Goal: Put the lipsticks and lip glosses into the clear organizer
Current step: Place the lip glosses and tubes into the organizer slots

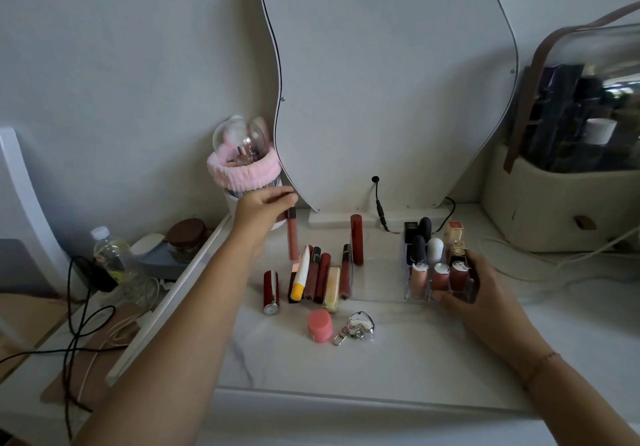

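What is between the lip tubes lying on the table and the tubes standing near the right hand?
Head view: the clear organizer's empty left part, with one tall red tube upright at its far left.

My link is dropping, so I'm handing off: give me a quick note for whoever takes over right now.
Left hand pinches a peach lip gloss by its top end, lifted above the table. Right hand grips the clear organizer at its front right corner.
Done: upright tubes fill the organizer's right compartments.
Left: the held gloss, the row of tubes lying left of the organizer, and a red lipstick lying beside that row. A tall red tube stands at the organizer's left side; inside or not, I cannot tell.
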Motion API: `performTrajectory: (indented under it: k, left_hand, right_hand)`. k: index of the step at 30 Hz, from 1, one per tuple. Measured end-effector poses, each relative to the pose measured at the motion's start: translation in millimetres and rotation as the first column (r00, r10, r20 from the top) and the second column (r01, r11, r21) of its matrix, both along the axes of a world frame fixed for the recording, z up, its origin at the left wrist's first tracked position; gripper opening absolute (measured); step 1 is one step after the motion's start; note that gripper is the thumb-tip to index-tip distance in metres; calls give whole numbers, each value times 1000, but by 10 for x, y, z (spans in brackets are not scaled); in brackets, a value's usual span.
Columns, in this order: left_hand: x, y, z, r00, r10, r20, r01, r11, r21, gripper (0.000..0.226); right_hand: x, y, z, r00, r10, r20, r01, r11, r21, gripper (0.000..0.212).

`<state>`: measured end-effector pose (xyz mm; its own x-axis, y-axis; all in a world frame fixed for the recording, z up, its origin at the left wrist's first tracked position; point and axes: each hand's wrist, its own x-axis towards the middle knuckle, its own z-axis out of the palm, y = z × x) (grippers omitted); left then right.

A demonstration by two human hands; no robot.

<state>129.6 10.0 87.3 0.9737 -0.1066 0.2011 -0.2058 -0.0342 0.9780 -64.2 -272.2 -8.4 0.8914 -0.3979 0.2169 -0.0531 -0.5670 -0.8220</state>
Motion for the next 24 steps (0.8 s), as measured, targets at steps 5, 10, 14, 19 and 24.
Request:
performTrajectory:
  k: [5,10,14,19,24]
  left_hand:
    - [-269,-297,449,976,-144,166,158,985,-75,16]
    - [-470,-745,529,923,-273,271,267,962,58,21]
    - [-450,-946,381,920,-291,262,246,950,192,21]
    - [-353,-963,163,930,-280,240,201,930,307,20]
    - [-299,-871,-7,942,-271,197,192,918,346,19]
  right_hand:
    - [-7,6,10,1000,1,12,-1,1000,17,77]
    - [-21,22,22,1000,-1,21,0,1000,31,76]
    - [-23,25,29,999,8,33,-10,999,47,74]
    - [-23,28,43,999,11,49,-13,999,39,75]
    - [-16,24,44,999,17,41,-18,999,39,76]
